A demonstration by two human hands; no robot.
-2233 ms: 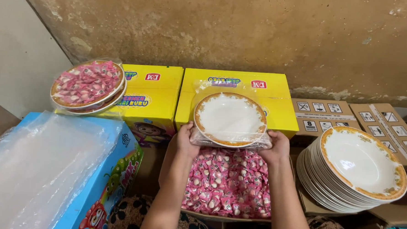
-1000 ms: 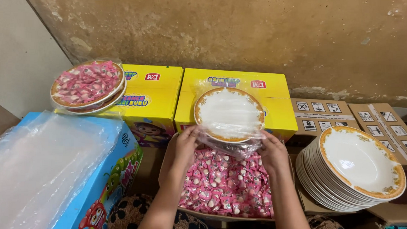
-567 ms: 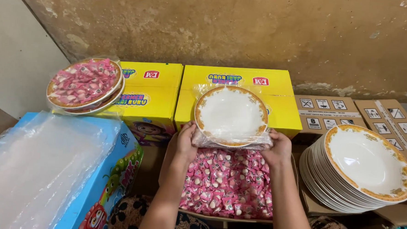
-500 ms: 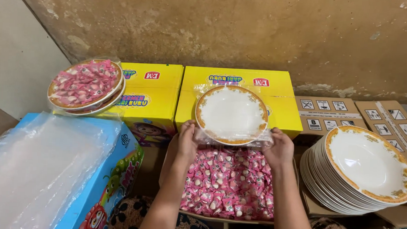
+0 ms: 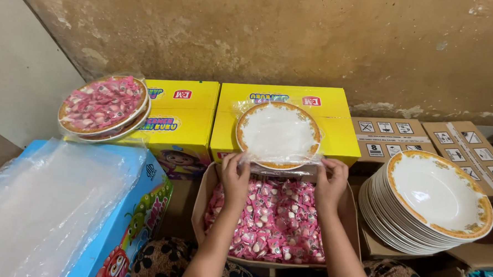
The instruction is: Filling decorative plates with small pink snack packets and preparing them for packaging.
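A white plate [image 5: 278, 132] with a gold rim sits inside a clear plastic bag [image 5: 281, 169], leaning against a yellow carton [image 5: 341, 137]. My left hand [image 5: 235, 177] pinches the bag's lower left edge. My right hand [image 5: 330, 181] pinches its lower right edge. Both hands hover over an open cardboard box [image 5: 201, 200] filled with small pink wrapped candies [image 5: 276, 220].
A stack of gold-rimmed plates [image 5: 432, 202] leans at the right on brown cartons [image 5: 473, 154]. Two bagged plates heaped with pink candies [image 5: 103, 104] rest on a second yellow carton [image 5: 178, 116] at the left. A pile of clear plastic bags [image 5: 44, 201] covers a blue box [image 5: 137, 228].
The bagged plate dipped slightly and tilted, then came back up against the yellow carton. My hands slid along the bag's lower edge and now pinch it at both corners.
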